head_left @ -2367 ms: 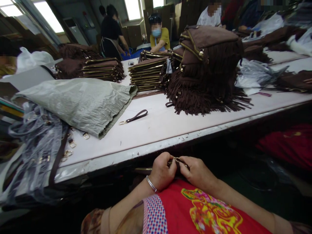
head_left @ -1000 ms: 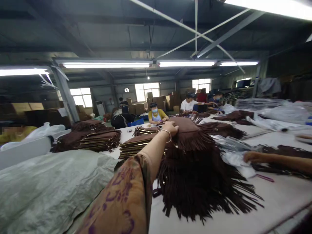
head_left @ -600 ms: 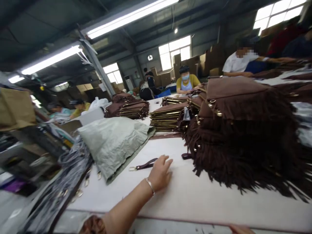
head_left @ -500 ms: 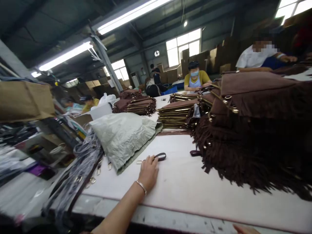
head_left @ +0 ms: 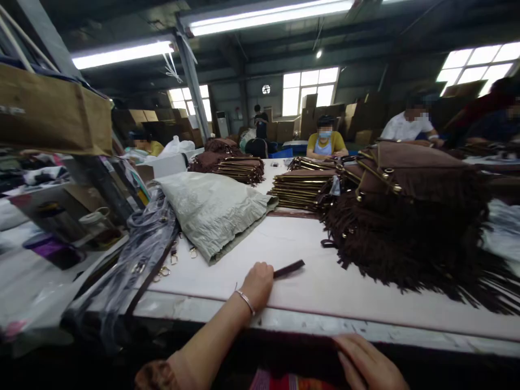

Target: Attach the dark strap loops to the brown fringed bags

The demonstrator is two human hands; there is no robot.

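My left hand (head_left: pixel 257 284), with a bracelet at its wrist, is closed around a dark brown leather wrist strap (head_left: pixel 289 269) just above the front of the white worktop (head_left: pixel 345 292). The strap's free end sticks out to the right of the fist; the rest of it is hidden in the fingers. Below the table's front edge is my right hand (head_left: pixel 368 360), its fingers stretched out side by side, with nothing seen in them. To the right lies a tall heap of brown fringed bags (head_left: pixel 410 216) with gold hardware. A small strap loop (head_left: pixel 328 244) pokes out from the heap.
A crumpled pale sack (head_left: pixel 215 206) lies left of centre. Plastic-wrapped straps with metal clips (head_left: pixel 150 238) hang over the left edge. Stacked gold-edged bags (head_left: pixel 303 189) stand farther back. A co-worker (head_left: pixel 325 142) sits across the table, and another person (head_left: pixel 408 125) is at the right.
My left hand has closed on the strap and drawn it toward the table's front edge. More of my right hand has come into view at the bottom. The camera view has levelled.
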